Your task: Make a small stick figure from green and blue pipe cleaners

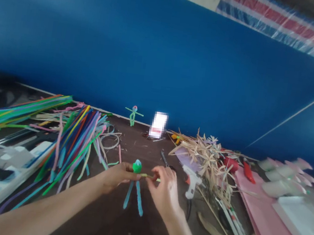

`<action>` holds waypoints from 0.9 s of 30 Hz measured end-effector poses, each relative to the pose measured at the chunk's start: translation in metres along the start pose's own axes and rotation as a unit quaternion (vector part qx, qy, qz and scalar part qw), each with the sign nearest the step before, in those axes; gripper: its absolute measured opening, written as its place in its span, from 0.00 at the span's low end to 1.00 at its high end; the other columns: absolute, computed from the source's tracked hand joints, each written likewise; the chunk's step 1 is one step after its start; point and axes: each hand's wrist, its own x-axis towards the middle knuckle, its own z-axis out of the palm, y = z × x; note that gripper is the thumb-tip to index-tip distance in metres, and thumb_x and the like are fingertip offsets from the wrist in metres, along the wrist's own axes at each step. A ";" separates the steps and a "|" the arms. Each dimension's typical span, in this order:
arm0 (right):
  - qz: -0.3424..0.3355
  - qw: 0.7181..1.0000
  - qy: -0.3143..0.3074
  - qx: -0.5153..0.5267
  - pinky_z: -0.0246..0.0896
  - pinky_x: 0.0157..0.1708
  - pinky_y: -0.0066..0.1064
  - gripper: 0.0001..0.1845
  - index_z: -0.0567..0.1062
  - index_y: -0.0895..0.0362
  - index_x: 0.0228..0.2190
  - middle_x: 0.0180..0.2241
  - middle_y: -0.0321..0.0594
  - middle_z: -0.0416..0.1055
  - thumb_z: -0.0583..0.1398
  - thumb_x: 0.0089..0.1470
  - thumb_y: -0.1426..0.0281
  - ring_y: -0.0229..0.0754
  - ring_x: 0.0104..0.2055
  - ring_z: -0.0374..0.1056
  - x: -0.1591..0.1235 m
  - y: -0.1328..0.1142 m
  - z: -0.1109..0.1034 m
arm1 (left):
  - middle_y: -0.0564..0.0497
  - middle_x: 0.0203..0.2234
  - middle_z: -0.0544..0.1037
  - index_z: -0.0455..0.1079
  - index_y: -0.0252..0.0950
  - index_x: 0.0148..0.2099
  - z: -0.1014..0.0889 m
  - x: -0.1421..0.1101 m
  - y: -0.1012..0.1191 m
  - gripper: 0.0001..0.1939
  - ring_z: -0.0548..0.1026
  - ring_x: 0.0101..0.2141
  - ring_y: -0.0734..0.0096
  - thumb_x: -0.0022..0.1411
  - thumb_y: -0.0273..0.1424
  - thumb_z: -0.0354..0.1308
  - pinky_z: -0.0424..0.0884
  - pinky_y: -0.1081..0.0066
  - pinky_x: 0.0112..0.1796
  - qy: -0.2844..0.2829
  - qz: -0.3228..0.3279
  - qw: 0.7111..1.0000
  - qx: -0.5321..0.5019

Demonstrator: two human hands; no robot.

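Note:
Between my hands, above the dark table, is a pipe-cleaner figure [137,166] with a green and pale blue head and two blue legs hanging down. My left hand [121,174] is closed around its body, just under the head. The fingertips of my right hand [162,180] pinch a thin yellow-green pipe cleaner [145,176] that sticks out sideways from the figure. How it joins the body is hidden by my left fingers. A finished-looking small green pipe-cleaner figure [133,116] stands against the blue wall with arms spread.
Bundles of coloured pipe cleaners [77,141] and a power strip [5,178] lie left. To the right are a white glue gun [192,181], dried straw-like strips [207,155], pink sheets [261,210] and white bottles [278,187]. A pixelated bright rectangle [158,124] stands behind.

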 end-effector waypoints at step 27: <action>0.251 0.797 -0.116 0.536 0.53 0.26 0.25 0.06 0.71 0.60 0.20 0.18 0.34 0.66 0.61 0.40 0.70 0.33 0.22 0.59 0.001 0.008 0.012 | 0.55 0.20 0.72 0.69 0.35 0.23 0.002 -0.011 0.017 0.06 0.69 0.27 0.72 0.48 0.32 0.56 0.49 0.59 0.49 0.052 0.251 0.917 0.305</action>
